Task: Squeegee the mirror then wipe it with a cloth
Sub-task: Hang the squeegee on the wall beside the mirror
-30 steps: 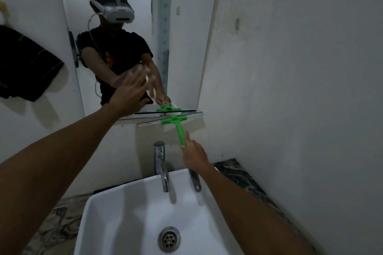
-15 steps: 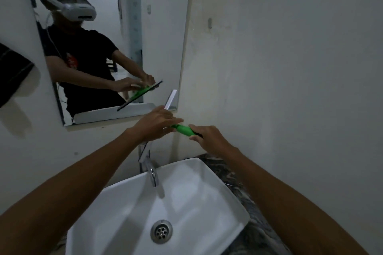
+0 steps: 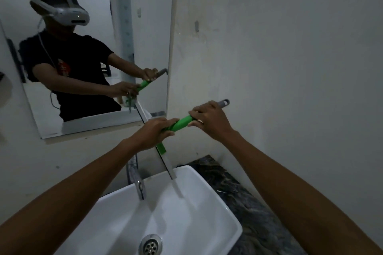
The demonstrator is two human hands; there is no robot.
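The wall mirror (image 3: 145, 27) hangs at upper left and reflects a person with a white headset. A green-handled squeegee (image 3: 182, 123) is held in the air in front of the mirror's lower right corner, off the glass. Its blade (image 3: 165, 161) runs downward over the basin, and the grey handle end sticks out at upper right. My left hand (image 3: 154, 132) grips the handle near the blade. My right hand (image 3: 209, 120) grips the handle's far end. No cloth is in view.
A white basin (image 3: 207, 203) with a chrome tap (image 3: 137, 180) and a drain sits below my hands. A dark marbled counter (image 3: 248, 203) runs along the right wall. A dark garment shows at the far left edge.
The squeegee came off the mirror's lower edge and turned; my left hand left the glass and took the handle. My right hand slid toward the handle's end, and the view swung right.
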